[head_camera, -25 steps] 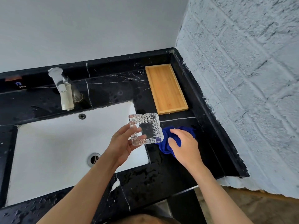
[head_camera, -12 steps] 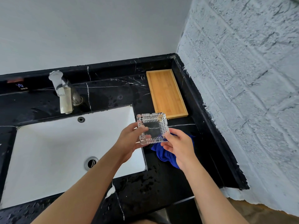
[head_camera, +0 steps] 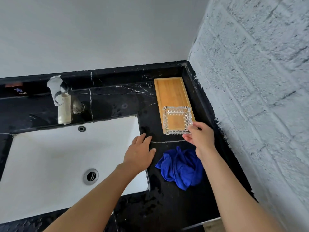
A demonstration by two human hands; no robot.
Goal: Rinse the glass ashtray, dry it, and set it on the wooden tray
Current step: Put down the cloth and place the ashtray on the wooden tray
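Note:
The square glass ashtray [head_camera: 176, 120] is over the near end of the wooden tray [head_camera: 170, 91], which lies on the black counter by the right wall. My right hand [head_camera: 199, 136] pinches the ashtray's near right corner; I cannot tell whether the ashtray rests on the tray. My left hand [head_camera: 140, 152] is flat and open at the sink's right edge, holding nothing. A crumpled blue cloth [head_camera: 181, 168] lies on the counter between my forearms, just below my right hand.
The white sink basin [head_camera: 50, 164] with its drain [head_camera: 91, 176] fills the left side. A chrome faucet [head_camera: 57, 97] stands behind it. The black marble counter [head_camera: 150, 206] is wet. A rough painted brick wall [head_camera: 259, 97] borders the right.
The ashtray passed from my left hand to my right and moved up and right onto the tray's near end. My left hand let go and dropped to the sink edge. The cloth lies released.

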